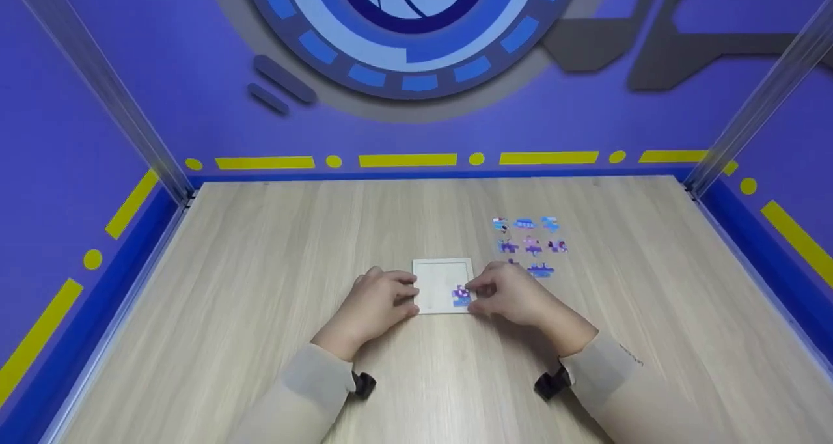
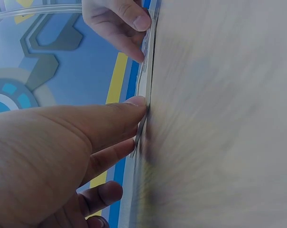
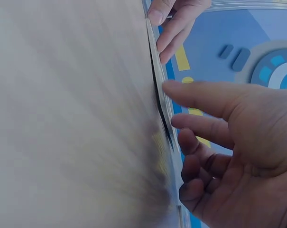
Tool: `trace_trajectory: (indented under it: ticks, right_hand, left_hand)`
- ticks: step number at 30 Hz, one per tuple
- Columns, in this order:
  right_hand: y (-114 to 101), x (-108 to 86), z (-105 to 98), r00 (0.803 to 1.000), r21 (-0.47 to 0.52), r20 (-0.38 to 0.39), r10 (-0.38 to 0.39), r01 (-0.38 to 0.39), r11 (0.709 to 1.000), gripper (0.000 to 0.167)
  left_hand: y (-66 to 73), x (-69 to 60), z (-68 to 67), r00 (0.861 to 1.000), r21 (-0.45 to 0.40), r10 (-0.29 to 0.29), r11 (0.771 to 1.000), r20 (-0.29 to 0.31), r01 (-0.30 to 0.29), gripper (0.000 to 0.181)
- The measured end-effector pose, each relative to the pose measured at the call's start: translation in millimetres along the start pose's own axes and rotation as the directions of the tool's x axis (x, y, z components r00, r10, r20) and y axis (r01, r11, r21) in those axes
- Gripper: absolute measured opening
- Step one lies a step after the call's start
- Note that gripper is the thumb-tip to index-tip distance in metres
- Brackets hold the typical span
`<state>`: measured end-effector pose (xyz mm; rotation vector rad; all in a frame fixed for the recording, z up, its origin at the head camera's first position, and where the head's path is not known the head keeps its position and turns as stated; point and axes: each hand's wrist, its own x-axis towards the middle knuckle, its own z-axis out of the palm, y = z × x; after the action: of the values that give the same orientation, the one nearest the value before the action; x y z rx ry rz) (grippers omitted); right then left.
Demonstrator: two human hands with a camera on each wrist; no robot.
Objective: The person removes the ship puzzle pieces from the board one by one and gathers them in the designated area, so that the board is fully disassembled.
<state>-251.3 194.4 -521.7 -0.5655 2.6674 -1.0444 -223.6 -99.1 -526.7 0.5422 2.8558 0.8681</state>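
A shallow white puzzle tray (image 1: 435,286) lies at the middle of the table. In its lower right corner sits a purple and blue jigsaw piece (image 1: 461,295). At the tray's left edge, my left hand (image 1: 379,303) holds the rim with thumb and fingertips; the left wrist view shows that thumb (image 2: 136,101) on the rim. My right hand (image 1: 514,294) has its thumb and index finger at the opposite rim, close beside the jigsaw piece. In the right wrist view its other fingers (image 3: 193,166) are curled. A thin dark gap shows under the tray's near edge there.
Several loose jigsaw pieces (image 1: 532,242) lie in rough rows beyond my right hand, one partly hidden by it. The wooden table (image 1: 280,235) is bounded by blue-purple panels (image 1: 416,131) at the back and sides, with metal posts (image 1: 123,99) at the corners.
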Motion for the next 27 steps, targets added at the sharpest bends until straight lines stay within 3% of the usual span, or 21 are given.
trace_trajectory:
  ticks: [4,10,27]
  right_hand:
    - [0.1,0.0,0.7,1.0,-0.004,-0.003,0.001,-0.001,1.0,0.026]
    - [0.3,0.9,2.0,1.0,0.001,0.007,0.021,-0.021,1.0,0.03]
    - [1.2,1.3,6.8,0.999,0.013,-0.048,-0.024,0.025,1.0,0.02]
  left_hand:
    - [0.3,0.1,-0.4,1.0,0.005,0.007,1.0,-0.002,-0.007,0.033]
    - [0.2,-0.4,-0.8,1.0,0.004,0.014,1.0,0.0,-0.014,0.034]
    - [-0.8,0.5,0.1,1.0,0.005,0.02,1.0,-0.001,-0.02,0.034]
